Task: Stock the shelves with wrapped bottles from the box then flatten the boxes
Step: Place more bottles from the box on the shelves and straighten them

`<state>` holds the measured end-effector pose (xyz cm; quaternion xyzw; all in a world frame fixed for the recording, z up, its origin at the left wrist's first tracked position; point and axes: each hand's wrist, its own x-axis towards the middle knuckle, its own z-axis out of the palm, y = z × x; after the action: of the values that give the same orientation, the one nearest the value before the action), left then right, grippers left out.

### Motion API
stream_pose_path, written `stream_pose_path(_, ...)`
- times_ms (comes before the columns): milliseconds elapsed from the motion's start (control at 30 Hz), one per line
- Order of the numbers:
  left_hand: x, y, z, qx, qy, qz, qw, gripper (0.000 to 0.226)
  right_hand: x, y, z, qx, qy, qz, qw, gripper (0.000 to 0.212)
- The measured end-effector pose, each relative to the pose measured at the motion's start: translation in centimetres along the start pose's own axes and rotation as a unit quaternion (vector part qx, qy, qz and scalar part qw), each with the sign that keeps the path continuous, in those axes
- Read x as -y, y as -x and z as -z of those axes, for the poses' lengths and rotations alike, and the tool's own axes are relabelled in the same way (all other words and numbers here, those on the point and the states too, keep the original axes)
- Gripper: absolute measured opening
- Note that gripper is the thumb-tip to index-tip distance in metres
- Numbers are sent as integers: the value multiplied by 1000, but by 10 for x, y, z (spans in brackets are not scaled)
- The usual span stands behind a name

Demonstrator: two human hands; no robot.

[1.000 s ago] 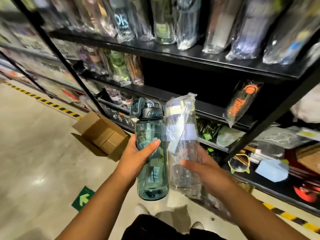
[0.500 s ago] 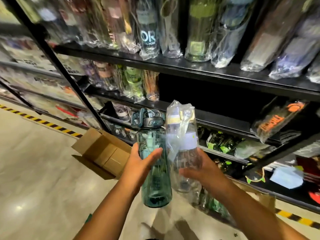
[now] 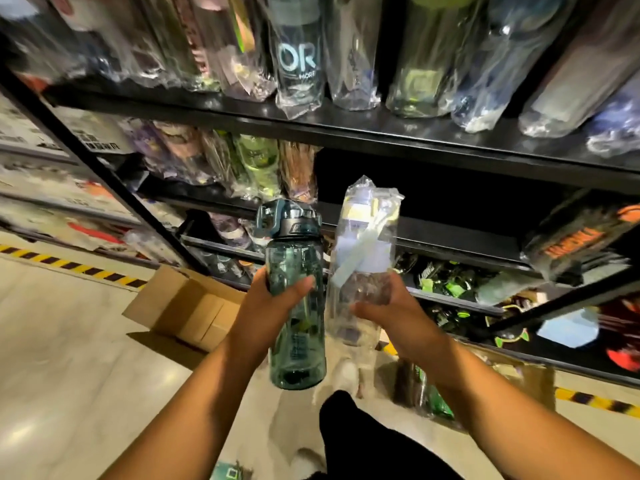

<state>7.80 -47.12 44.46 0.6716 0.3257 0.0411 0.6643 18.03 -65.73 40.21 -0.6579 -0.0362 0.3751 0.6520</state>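
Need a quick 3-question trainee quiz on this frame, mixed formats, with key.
1. True or false: the left hand grips the dark teal bottle.
2. Pick one. The clear wrapped bottle in the right hand is held: A) upside down; B) cap end up, beside the teal bottle; C) flat on its side.
3. Fill the gap: the cardboard box sits on the ____, left of both hands.

Key: 1 true; 2 B; 3 floor.
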Motion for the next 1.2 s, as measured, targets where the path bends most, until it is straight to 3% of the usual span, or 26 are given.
stream_pose_path(167,-7,-50,5,9,25,-4,1000,39,6,-71,-3,-38,25,16,999,69)
stream_pose_path(267,-4,-77,8,8,58,31,998,65,10,-114,-2,-64,4,-10,998,56)
stream_pose_path(400,-8,-103,3,-20,83,69,994,102,8,-157,-1,-81,19,-16,996,72)
stream_pose_path(433,-7,-110,4,-16,87,75,993,94,9,-163,0,-89,28,-16,996,74)
stream_pose_path(533,-5,-125,8,-4,101,108,989,40,10,-180,0,-120,39,-28,992,67)
stream_pose_path(733,-6,-148,23,32,31,88,995,42,17,-208,-9,-177,45,0,983,70)
stream_pose_path(900,-7,-162,35,89,-40,75,992,8,21,-226,-16,-246,42,47,967,62)
stream_pose_path(967,-8,-167,41,107,-62,73,990,13,20,-231,-21,-280,57,75,955,60)
stream_pose_path(1067,-5,-179,49,117,-80,82,987,40,18,-241,-25,-289,106,120,944,52)
stream_pose_path(1133,0,-188,53,105,-86,90,987,53,15,-250,-28,-291,190,162,924,36)
stream_pose_path(1200,6,-197,54,96,-95,104,985,56,18,-257,-37,-296,196,182,917,14)
